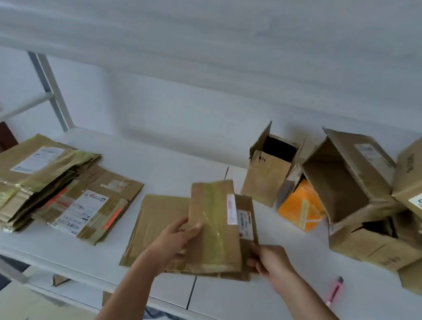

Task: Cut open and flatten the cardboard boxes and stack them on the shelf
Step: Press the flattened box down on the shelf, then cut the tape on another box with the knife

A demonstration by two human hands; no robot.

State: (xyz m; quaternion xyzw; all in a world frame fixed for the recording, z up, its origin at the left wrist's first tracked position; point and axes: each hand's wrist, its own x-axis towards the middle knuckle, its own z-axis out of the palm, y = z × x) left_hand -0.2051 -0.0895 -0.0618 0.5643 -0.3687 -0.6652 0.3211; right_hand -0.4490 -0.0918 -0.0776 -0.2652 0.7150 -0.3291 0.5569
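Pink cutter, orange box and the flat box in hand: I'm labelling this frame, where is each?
Pink cutter [334, 292], head view, middle of its handle.
Orange box [300, 205], head view, its front face.
Flat box [214, 226], head view, its taped panel.

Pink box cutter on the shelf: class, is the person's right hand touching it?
Apart. The head view shows the right hand gripping the flattened box, with bare white shelf between it and the pink box cutter.
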